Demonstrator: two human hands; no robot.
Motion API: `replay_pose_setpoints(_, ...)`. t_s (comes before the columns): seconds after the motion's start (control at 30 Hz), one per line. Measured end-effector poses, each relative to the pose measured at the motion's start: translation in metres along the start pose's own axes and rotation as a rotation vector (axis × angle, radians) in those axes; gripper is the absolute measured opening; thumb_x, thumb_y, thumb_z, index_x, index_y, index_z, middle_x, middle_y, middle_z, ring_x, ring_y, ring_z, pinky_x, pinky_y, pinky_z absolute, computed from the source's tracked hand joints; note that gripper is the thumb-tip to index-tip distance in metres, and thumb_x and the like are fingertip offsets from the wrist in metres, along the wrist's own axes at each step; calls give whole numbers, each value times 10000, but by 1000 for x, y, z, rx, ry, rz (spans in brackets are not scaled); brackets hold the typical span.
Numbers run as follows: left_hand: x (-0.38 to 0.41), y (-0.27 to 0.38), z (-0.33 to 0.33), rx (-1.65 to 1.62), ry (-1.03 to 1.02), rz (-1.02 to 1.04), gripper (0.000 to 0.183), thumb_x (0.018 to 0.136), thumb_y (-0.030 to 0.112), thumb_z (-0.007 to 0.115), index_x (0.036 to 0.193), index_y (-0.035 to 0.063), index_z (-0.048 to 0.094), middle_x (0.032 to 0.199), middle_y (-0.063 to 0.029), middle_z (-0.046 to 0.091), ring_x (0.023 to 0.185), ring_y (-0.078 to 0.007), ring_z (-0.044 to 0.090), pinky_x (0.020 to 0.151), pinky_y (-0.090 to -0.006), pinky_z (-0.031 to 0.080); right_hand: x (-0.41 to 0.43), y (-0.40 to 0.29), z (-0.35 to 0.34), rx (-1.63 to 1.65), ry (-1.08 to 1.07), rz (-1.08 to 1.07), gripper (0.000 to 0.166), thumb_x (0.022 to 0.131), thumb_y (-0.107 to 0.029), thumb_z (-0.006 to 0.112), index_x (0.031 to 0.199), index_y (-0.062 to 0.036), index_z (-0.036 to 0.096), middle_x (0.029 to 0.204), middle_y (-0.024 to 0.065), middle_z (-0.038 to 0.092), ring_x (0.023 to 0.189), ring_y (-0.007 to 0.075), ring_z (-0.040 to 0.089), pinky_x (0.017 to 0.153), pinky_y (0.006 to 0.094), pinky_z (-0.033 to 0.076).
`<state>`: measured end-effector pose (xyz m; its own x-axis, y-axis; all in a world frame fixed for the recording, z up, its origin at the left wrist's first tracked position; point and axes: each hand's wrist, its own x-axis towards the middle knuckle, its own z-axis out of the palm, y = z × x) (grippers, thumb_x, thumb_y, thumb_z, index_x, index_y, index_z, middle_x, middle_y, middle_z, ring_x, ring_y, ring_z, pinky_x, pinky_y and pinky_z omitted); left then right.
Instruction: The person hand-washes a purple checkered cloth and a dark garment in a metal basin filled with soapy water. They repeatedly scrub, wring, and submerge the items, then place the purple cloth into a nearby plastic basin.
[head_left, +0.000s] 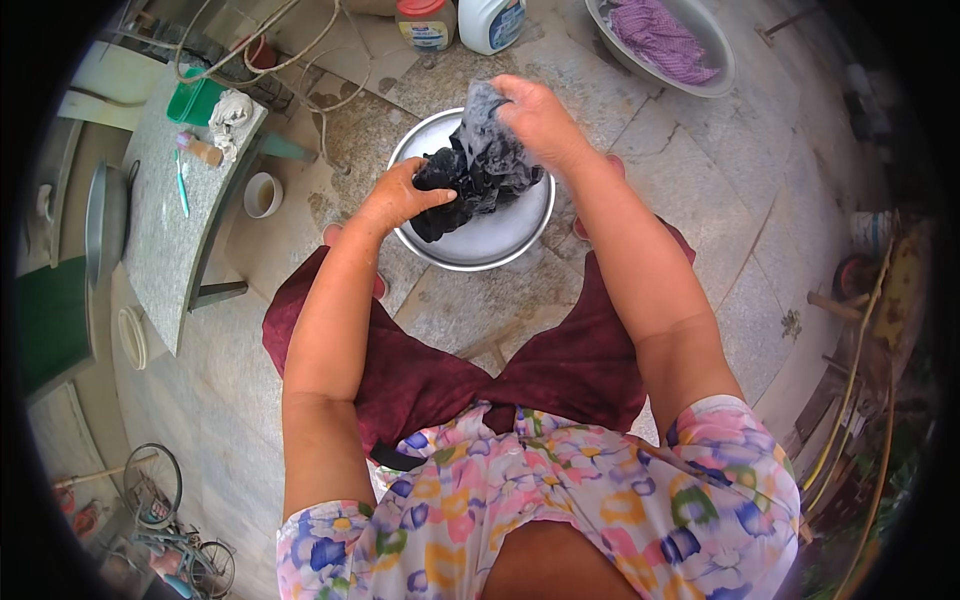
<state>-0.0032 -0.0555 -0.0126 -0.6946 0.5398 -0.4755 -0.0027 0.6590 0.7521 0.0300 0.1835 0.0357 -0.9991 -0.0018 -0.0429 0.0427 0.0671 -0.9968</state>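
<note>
A round metal basin stands on the paved floor between my feet, with whitish liquid or suds in it. Black wet cloth lies bunched in the basin, mostly over its left and middle part. My left hand grips the left end of this cloth, thumb on top. Above the basin's far right side, my right hand holds a raised part of the same cloth, which is covered in greyish foam. The right fingertips are partly hidden behind the cloth.
Beyond the basin stand a red-lidded plastic jar and a white detergent bottle. A larger metal basin with purple checked cloth sits far right. At left are a stone-topped table, a small white bowl and a looped hose.
</note>
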Motion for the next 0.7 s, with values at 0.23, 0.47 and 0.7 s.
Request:
replay_pose_setpoints(0.23, -11, 36, 24, -175, 145, 117, 414, 815, 244, 741, 1158, 52, 613, 1092, -64, 670, 1002, -176, 617, 891, -325, 471, -10, -11, 35, 141, -202, 71, 276, 832, -26, 553, 1107, -16, 572, 1010, 63, 633, 929, 133, 580, 848, 272, 460)
replay_pose_setpoints(0.47, 27, 29, 36, 136, 285, 291, 282, 832, 313, 595, 1001, 94, 647, 950, -204, 668, 900, -387, 633, 779, -413, 515, -5, 147, -25, -644, -389, 224, 612, 747, -34, 676, 1315, 14, 453, 1255, 155, 573, 1229, 276, 501, 1032, 367, 377)
replay_pose_setpoints(0.7, 27, 54, 72, 365, 182, 262, 255, 762, 235, 609, 947, 73, 676, 861, -196, 679, 836, -380, 663, 741, -443, 525, -16, 240, -46, -921, -353, 223, 472, 844, -234, 675, 1265, -51, 564, 1231, 110, 607, 1131, 210, 553, 964, 336, 423)
